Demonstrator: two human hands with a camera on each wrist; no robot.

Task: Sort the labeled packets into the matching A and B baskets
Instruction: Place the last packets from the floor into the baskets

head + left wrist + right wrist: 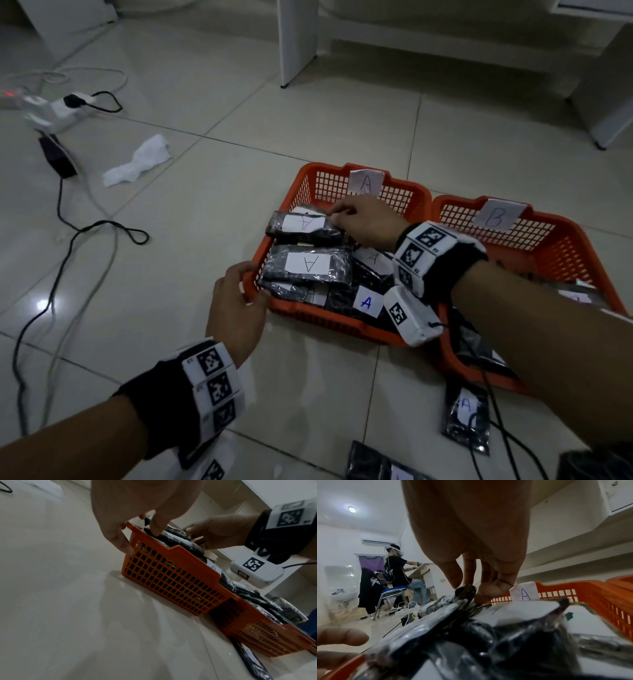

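The left hand is gripping the near-left corner of basket A, thumb inside on a packet, fingers curled on the outer wall. The right hand is pinching a packet labeled A, lying atop the pile in basket A. Basket B is sitting just beside it on the floor.

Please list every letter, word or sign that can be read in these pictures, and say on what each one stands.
"A": paper tag on left basket.
"B": paper tag on right basket.
"A", black: far packet, under the right hand.
"A", black: near packet.
"A", blue: label in left basket.
"A", blue: floor packet.
Wristband markers: square codes; small print unreadable.
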